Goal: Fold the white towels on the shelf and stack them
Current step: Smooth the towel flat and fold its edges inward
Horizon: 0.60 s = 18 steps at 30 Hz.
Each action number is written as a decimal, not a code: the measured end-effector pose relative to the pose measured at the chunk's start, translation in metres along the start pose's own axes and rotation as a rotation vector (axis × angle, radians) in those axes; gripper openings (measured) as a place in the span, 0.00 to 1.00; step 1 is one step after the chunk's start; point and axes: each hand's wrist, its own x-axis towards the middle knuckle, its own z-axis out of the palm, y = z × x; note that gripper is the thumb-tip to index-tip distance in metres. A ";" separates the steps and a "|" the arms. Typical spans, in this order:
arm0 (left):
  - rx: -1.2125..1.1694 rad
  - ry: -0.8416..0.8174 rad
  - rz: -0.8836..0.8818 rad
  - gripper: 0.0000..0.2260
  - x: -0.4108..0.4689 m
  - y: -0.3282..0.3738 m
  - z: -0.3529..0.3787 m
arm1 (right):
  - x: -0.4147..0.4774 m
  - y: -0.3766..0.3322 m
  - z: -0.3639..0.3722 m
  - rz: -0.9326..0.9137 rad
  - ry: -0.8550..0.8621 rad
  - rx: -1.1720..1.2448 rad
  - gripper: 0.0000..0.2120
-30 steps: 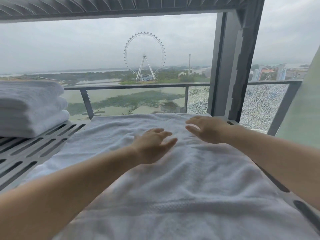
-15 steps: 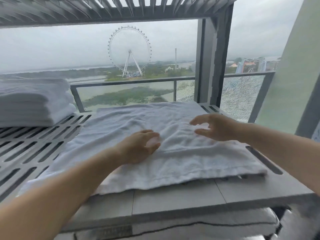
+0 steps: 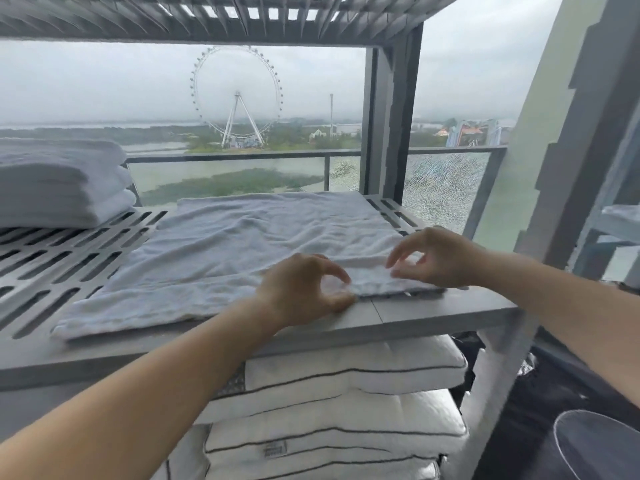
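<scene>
Head view: both my hands pinch the near edge of a white towel (image 3: 242, 244) on the shelf (image 3: 433, 311).
My left hand (image 3: 304, 289) is at the towel's front edge, about mid-shelf, thumb and forefinger curled into a ring and nipping the cloth. My right hand (image 3: 440, 259) is just beside it, near the front right corner, thumb and forefinger closed narrow on the same edge, other fingers loosely curled. Towel lies spread flat and wrinkled on the right part of the slotted grey shelf, left front corner reaching the shelf lip. A stack of folded towels (image 3: 59, 181) sits on the same shelf at far left, apart from the spread one. White pillows (image 3: 346, 403) with dark piping are stacked on the level below. Ferris wheel (image 3: 237, 95) shows through the window behind.
</scene>
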 end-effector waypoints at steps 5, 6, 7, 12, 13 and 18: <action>-0.004 0.044 -0.065 0.11 0.002 0.004 0.001 | -0.017 -0.001 0.002 -0.060 -0.081 -0.065 0.14; 0.009 0.051 -0.088 0.11 0.003 0.005 0.002 | -0.018 0.001 0.001 -0.070 -0.072 -0.075 0.13; 0.029 0.065 -0.103 0.11 0.004 0.007 0.002 | -0.017 0.002 0.000 -0.067 -0.058 -0.085 0.11; 0.119 0.272 -0.053 0.14 0.007 0.014 0.001 | -0.006 0.004 -0.018 -0.129 0.165 -0.100 0.04; 0.095 0.296 -0.030 0.14 0.008 0.014 0.001 | -0.005 0.003 -0.024 -0.150 0.205 -0.067 0.03; 0.052 0.069 0.045 0.08 0.005 0.015 0.010 | -0.008 0.007 -0.022 -0.106 -0.183 -0.152 0.08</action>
